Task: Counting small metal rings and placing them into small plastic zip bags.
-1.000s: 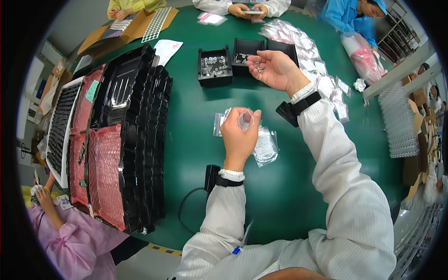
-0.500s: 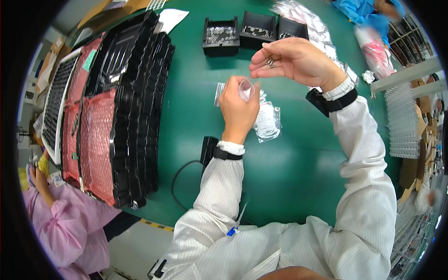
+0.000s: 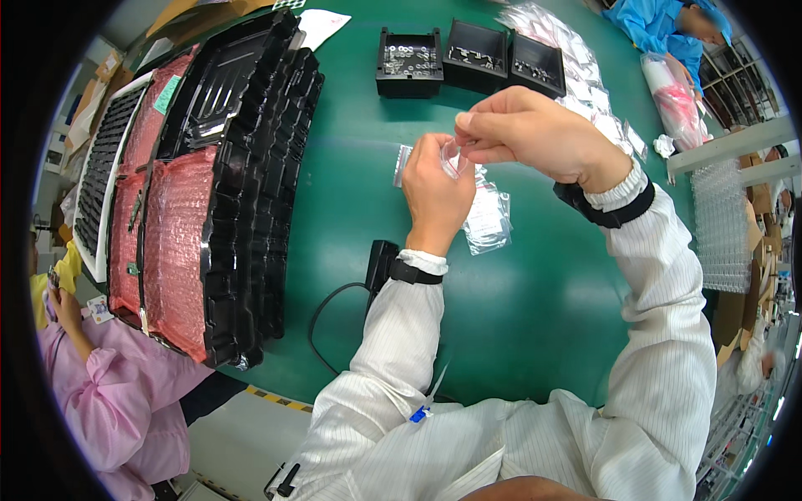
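My left hand is closed around a small clear plastic bag, its mouth held up and spread. Right above that mouth, the fingertips of my right hand are pinched together and turned down. The small metal pieces that lay in its palm are hidden by the curled fingers. On the green table below, a pile of flat clear bags with white labels lies beside my left hand, and another small zip bag is just left of it.
Three black bins with small metal parts stand at the back: a left bin, a middle bin and a right bin. Filled bags heap behind my right hand. Stacked black trays line the left. A person in pink sits left.
My right hand has come down to the bag's mouth and its cupped fingers have closed and turned over. The metal pieces seen in the palm earlier are out of sight.
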Demonstrator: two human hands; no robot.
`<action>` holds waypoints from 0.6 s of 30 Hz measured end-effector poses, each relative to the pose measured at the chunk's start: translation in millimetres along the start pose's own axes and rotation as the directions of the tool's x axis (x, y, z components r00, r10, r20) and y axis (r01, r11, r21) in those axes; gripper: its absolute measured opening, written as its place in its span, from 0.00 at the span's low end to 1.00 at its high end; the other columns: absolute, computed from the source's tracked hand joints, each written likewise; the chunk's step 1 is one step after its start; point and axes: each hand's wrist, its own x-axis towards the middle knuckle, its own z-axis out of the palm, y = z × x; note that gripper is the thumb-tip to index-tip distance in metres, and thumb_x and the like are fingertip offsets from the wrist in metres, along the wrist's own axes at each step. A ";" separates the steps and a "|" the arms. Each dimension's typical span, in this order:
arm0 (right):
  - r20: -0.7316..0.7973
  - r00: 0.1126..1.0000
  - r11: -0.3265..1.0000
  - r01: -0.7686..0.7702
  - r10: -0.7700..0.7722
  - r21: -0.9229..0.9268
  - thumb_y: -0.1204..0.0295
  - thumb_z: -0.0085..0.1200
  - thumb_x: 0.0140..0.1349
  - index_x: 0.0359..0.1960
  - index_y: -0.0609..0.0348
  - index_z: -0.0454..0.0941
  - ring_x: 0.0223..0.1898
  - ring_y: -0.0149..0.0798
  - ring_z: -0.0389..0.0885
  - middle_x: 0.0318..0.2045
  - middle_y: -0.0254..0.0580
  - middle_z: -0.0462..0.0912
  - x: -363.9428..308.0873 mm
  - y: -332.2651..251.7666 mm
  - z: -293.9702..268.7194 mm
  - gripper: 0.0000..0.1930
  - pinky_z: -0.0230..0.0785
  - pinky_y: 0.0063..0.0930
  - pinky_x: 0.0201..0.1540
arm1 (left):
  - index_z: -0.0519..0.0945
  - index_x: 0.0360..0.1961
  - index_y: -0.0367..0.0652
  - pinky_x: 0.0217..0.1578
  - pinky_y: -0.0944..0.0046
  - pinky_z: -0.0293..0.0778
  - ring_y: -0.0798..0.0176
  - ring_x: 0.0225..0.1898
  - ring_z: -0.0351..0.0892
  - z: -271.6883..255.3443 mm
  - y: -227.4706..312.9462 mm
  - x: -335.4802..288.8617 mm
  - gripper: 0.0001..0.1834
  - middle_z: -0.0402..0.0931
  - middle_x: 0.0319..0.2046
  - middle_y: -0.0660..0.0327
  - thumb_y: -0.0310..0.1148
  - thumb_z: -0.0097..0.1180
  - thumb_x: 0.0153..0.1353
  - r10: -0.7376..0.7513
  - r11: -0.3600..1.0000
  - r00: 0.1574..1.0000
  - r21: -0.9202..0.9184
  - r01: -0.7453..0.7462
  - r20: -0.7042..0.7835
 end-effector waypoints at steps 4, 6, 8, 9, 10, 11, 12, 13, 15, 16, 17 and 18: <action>0.024 0.999 0.994 0.034 -0.032 -0.107 0.61 0.56 0.77 0.49 0.73 0.84 0.48 0.30 0.88 0.44 0.45 0.89 -0.7 -9.5 1.5 0.20 0.82 0.24 0.55 | 0.79 0.42 0.38 0.40 0.51 0.78 0.45 0.38 0.86 0.0 -1.4 -2.1 0.16 0.84 0.34 0.52 0.25 0.71 0.54 -0.012 1.000 1.000 -0.017 0.012 -0.003; 0.013 0.999 0.981 0.033 -0.031 -0.192 0.63 0.55 0.78 0.48 0.74 0.84 0.44 0.30 0.89 0.42 0.44 0.89 -4.2 -21.6 3.2 0.19 0.83 0.24 0.53 | 0.79 0.42 0.39 0.40 0.51 0.78 0.47 0.37 0.86 0.3 0.5 -1.9 0.15 0.84 0.34 0.53 0.25 0.71 0.54 -0.024 0.999 1.000 -0.042 0.024 -0.011; 0.009 1.000 0.963 0.027 -0.026 -0.267 0.64 0.56 0.77 0.47 0.73 0.84 0.42 0.30 0.89 0.41 0.43 0.89 -3.2 -31.5 2.4 0.18 0.84 0.24 0.51 | 0.79 0.42 0.39 0.40 0.52 0.78 0.48 0.37 0.85 -0.2 1.6 0.5 0.15 0.84 0.35 0.53 0.25 0.71 0.54 -0.039 0.997 0.999 -0.066 0.038 -0.013; 0.003 1.000 0.941 0.020 -0.020 -0.337 0.66 0.56 0.76 0.46 0.72 0.84 0.40 0.30 0.89 0.39 0.42 0.89 -1.3 -34.3 2.0 0.16 0.85 0.24 0.48 | 0.80 0.41 0.39 0.40 0.52 0.78 0.50 0.36 0.85 -1.0 1.5 1.7 0.15 0.84 0.34 0.54 0.26 0.71 0.55 -0.047 0.997 0.999 -0.070 0.046 -0.019; 0.004 1.000 0.940 0.022 -0.022 -0.339 0.66 0.56 0.76 0.46 0.72 0.84 0.40 0.30 0.89 0.39 0.42 0.89 1.4 -36.0 0.1 0.16 0.85 0.24 0.48 | 0.80 0.40 0.38 0.39 0.53 0.78 0.51 0.35 0.84 -0.8 1.4 3.1 0.14 0.84 0.33 0.55 0.27 0.72 0.56 -0.053 0.996 0.998 -0.074 0.051 -0.023; -0.034 0.996 0.911 0.056 -0.077 -0.409 0.68 0.58 0.75 0.45 0.72 0.85 0.39 0.30 0.89 0.37 0.42 0.89 5.6 -38.2 -2.9 0.14 0.85 0.25 0.45 | 0.80 0.40 0.38 0.39 0.53 0.78 0.51 0.35 0.84 -0.7 1.6 4.1 0.14 0.84 0.33 0.55 0.27 0.72 0.56 -0.052 0.996 0.998 -0.074 0.050 -0.027; -0.066 0.989 0.875 0.088 -0.135 -0.476 0.69 0.59 0.73 0.44 0.71 0.85 0.38 0.30 0.90 0.35 0.41 0.89 11.4 -41.1 -6.1 0.13 0.85 0.25 0.42 | 0.80 0.39 0.38 0.38 0.54 0.77 0.52 0.34 0.83 -0.9 2.1 4.9 0.14 0.83 0.32 0.56 0.28 0.73 0.57 -0.072 0.995 0.997 -0.069 0.070 -0.028; -0.068 0.988 0.874 0.089 -0.137 -0.478 0.69 0.59 0.73 0.44 0.71 0.85 0.38 0.30 0.90 0.35 0.41 0.89 21.2 -44.0 -10.8 0.13 0.85 0.25 0.42 | 0.80 0.38 0.38 0.38 0.54 0.77 0.54 0.33 0.83 -0.1 3.1 5.1 0.14 0.83 0.30 0.56 0.30 0.73 0.58 -0.092 0.994 0.995 -0.068 0.090 -0.026; -0.140 0.945 0.750 0.138 -0.294 -0.647 0.72 0.63 0.68 0.44 0.70 0.85 0.37 0.29 0.90 0.33 0.42 0.90 54.3 -49.8 -23.0 0.11 0.83 0.25 0.38 | 0.80 0.37 0.37 0.37 0.55 0.76 0.54 0.32 0.82 1.4 4.6 5.2 0.14 0.82 0.30 0.56 0.31 0.74 0.59 -0.085 0.994 0.996 -0.071 0.084 -0.011; -0.154 0.929 0.732 0.156 -0.337 -0.664 0.72 0.65 0.66 0.44 0.70 0.85 0.37 0.31 0.90 0.34 0.44 0.90 77.7 -48.3 -28.3 0.11 0.83 0.27 0.40 | 0.80 0.36 0.37 0.35 0.55 0.76 0.55 0.31 0.82 1.0 3.9 4.9 0.14 0.82 0.29 0.56 0.32 0.74 0.60 -0.083 0.994 0.997 -0.066 0.083 0.002; -0.165 0.910 0.712 0.173 -0.380 -0.681 0.73 0.66 0.64 0.44 0.70 0.85 0.37 0.33 0.91 0.34 0.46 0.90 103.0 -44.2 -32.8 0.12 0.83 0.29 0.41 | 0.80 0.36 0.37 0.35 0.55 0.76 0.55 0.31 0.82 1.6 2.3 3.8 0.14 0.82 0.29 0.56 0.32 0.74 0.60 -0.079 0.995 0.997 -0.068 0.078 -0.001; -0.148 0.878 0.630 0.200 -0.455 -0.751 0.72 0.68 0.61 0.45 0.69 0.86 0.38 0.37 0.91 0.35 0.48 0.91 127.1 -40.1 -35.3 0.14 0.83 0.30 0.44 | 0.80 0.36 0.37 0.35 0.55 0.76 0.55 0.30 0.82 2.5 -1.1 2.6 0.13 0.82 0.29 0.56 0.32 0.73 0.60 -0.065 0.995 0.998 -0.077 0.065 0.009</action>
